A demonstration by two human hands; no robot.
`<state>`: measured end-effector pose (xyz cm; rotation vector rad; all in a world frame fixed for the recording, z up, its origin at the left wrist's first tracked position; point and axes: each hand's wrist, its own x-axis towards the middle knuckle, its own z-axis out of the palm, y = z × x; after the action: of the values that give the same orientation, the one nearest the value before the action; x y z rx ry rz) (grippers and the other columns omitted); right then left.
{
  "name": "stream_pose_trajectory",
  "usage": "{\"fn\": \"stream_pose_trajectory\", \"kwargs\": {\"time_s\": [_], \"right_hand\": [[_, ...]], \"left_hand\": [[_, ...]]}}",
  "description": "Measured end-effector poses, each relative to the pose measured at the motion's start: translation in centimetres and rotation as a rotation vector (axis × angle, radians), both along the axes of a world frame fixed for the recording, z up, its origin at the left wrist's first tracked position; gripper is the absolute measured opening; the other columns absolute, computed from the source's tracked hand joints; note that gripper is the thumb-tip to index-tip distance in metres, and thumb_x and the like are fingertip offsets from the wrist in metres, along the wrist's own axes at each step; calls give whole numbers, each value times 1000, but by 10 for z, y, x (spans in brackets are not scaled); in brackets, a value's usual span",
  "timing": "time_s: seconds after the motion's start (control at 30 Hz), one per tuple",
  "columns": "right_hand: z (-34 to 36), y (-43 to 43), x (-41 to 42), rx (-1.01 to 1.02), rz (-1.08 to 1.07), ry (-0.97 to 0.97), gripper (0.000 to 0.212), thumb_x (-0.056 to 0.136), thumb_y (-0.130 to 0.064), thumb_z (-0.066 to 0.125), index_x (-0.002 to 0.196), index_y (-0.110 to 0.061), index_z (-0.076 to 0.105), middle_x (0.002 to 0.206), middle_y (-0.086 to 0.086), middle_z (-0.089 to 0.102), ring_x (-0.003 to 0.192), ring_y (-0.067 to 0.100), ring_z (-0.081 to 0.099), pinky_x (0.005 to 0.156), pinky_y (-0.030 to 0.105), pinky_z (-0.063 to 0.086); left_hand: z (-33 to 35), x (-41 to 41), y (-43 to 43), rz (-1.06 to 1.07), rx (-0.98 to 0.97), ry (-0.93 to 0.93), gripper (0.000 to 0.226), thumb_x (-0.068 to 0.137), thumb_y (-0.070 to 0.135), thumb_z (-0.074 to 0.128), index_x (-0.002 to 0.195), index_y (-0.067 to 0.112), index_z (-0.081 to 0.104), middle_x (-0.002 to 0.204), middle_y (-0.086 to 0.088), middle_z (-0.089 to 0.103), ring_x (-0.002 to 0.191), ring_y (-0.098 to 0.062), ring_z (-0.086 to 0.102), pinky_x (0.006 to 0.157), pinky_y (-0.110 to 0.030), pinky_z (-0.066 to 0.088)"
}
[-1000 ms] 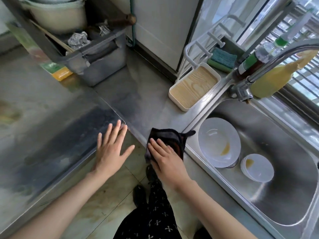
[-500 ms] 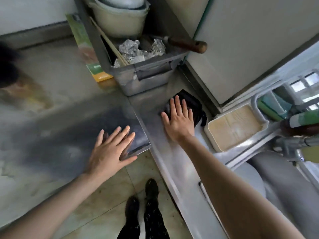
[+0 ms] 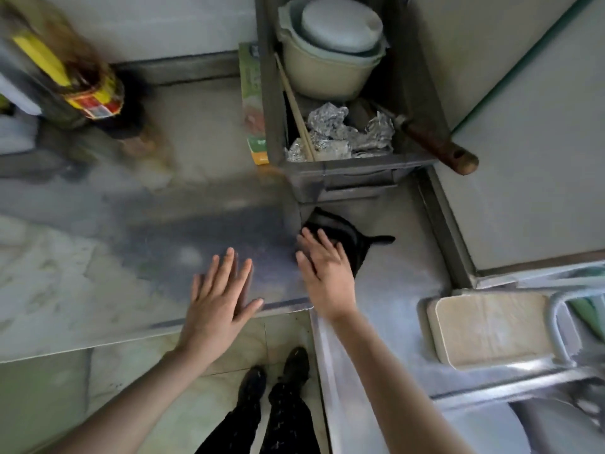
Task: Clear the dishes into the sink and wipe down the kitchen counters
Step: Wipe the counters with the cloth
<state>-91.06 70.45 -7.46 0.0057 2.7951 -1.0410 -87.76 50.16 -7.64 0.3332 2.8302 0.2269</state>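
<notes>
While both arms are stretched forward over the tiled floor, the left hand is laid flat on the counter edge, fingers spread apart and clamped on nothing. Just beside it, the right hand is pressed palm-down, fingers extended and slightly parted, on a dark cloth. Soft and crumpled, the cloth is bunched on the steel surface in the inner corner of the counter, its long axis running roughly from the near right to the far left, with a thin tail pointing right. To the right, a shallow rectangular tray with rounded corners and a wood-grain bottom is seen near a blurred metal rack. Directly beyond the cloth, a grey box-shaped bin is set on the counter; crumpled foil, chopsticks, a wooden handle and stacked pale bowls are held in it. A slim green-and-orange carton is stood against its left wall. At the far left, a blurred dark bottle with a yellow label is seen well apart.
</notes>
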Motion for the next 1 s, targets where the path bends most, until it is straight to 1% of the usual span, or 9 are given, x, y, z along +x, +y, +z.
{"fn": "stream_pose_trajectory", "kwargs": {"time_s": [0.07, 0.17, 0.27, 0.4, 0.57, 0.67, 0.73, 0.87, 1.0], "right_hand": [[0, -4, 19, 18, 187, -14, 55, 94, -48, 21, 140, -26, 41, 151, -15, 29, 140, -1, 5, 114, 27, 2], [-16, 25, 22, 336, 375, 154, 54, 93, -48, 31, 143, -29, 35, 152, -10, 29, 142, 15, 19, 114, 43, 24], [-20, 43, 2, 484, 92, 63, 56, 93, -55, 30, 145, -36, 26, 158, 0, 13, 144, 29, 11, 115, 46, 8], [-12, 9, -7, 365, -173, -80, 53, 95, -50, 17, 146, -37, 24, 159, 2, 2, 146, 23, -3, 114, 37, -7], [-8, -30, 30, 318, 189, -4, 51, 95, -49, 19, 145, -38, 25, 158, -4, 4, 144, 16, -7, 115, 36, -4], [-14, -19, 45, 418, 445, 138, 47, 95, -46, 33, 141, -37, 35, 155, 0, 21, 143, 23, 16, 111, 48, 17], [-17, -5, 39, 496, 508, 171, 52, 93, -52, 32, 144, -39, 28, 155, 0, 17, 143, 25, 17, 111, 54, 21], [-19, -5, -1, 548, 167, 35, 69, 90, -64, 21, 149, -28, 13, 156, 10, 14, 143, 34, 12, 110, 55, 9], [-13, -47, -16, 480, -65, -105, 63, 91, -55, 10, 147, -28, 1, 158, 7, 7, 145, 30, 5, 114, 51, 6]], "left_hand": [[3, 3, -12, 45, -56, -23, 74, 87, 67, 18, 146, 22, 24, 155, -9, 14, 141, -27, 14, 107, -52, 22], [4, 7, -23, 76, -111, -99, 72, 89, 66, 14, 146, 23, 21, 153, -13, 20, 139, -27, 15, 99, -55, 34], [-1, 9, -24, 101, -97, -129, 73, 86, 70, 2, 148, 31, -2, 156, -6, -5, 140, -18, -10, 107, -54, 20], [-6, 10, -23, 124, -69, -191, 76, 69, 78, -24, 135, 41, -33, 145, 3, -40, 132, -12, -38, 111, -50, -7], [-5, 7, -24, 105, -67, -243, 81, 67, 78, -24, 137, 38, -30, 142, 2, -44, 132, -16, -39, 111, -51, -9], [1, 8, -26, 82, -63, -160, 73, 87, 69, -1, 148, 29, 2, 156, -8, -5, 142, -24, -5, 106, -58, 21], [7, 12, -32, 71, -43, -137, 68, 93, 62, 9, 147, 23, 20, 154, -12, 16, 139, -27, 12, 99, -60, 33], [15, 30, -52, 152, 20, -51, 64, 94, 61, 8, 148, 27, 14, 157, -6, 6, 141, -22, 5, 107, -56, 15], [21, 44, -74, 312, 76, -41, 63, 92, 63, 4, 148, 34, 1, 157, 4, -10, 143, -16, -8, 112, -49, -2]]}}
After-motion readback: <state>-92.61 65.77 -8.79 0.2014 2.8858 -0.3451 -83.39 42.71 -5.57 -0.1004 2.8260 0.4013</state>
